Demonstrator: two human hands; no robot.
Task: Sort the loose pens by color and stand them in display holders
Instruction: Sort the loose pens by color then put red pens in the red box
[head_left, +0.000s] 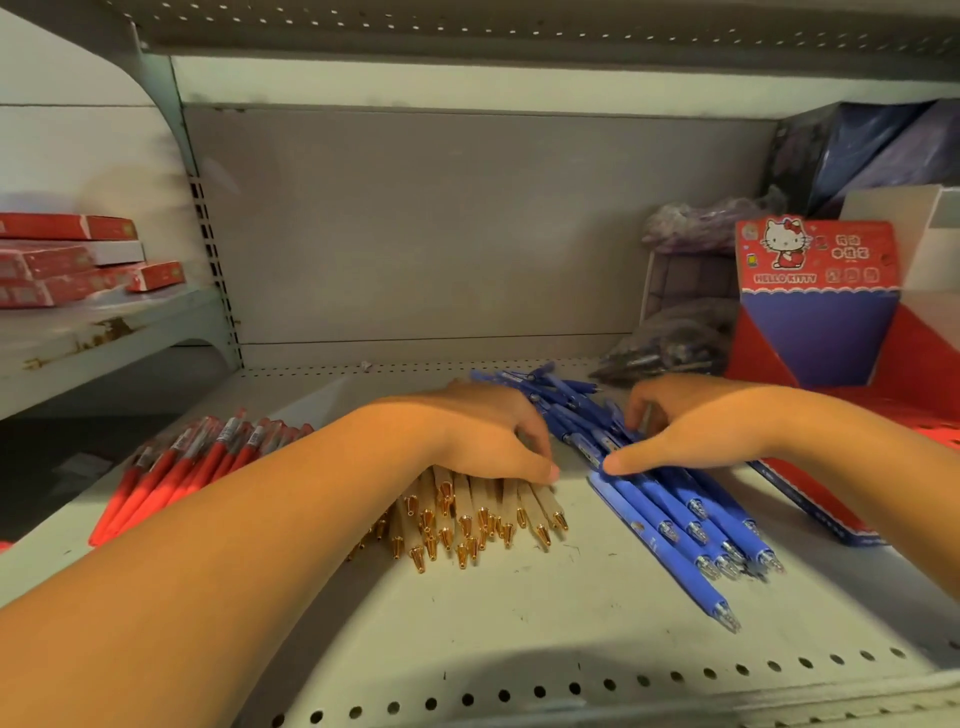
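Three piles of pens lie on the pale metal shelf (519, 634). Red pens (176, 467) are fanned at the left, beige pens with gold tips (467, 519) lie in the middle, and blue pens (675, 514) lie at the right. My left hand (483, 436) rests palm down on the upper ends of the beige pens, fingers curled over them. My right hand (696, 426) lies on the blue pile, thumb stretched left and fingers curled among the blue pens. A red and blue Hello Kitty display holder (815, 306) stands upright at the back right.
Red flat boxes (78, 260) are stacked on a side shelf at the left. Plastic bags of dark pens (670, 343) sit in the back right corner beside a white box (914, 244). A flat red and blue carton (831, 509) lies under my right forearm. Another shelf hangs overhead.
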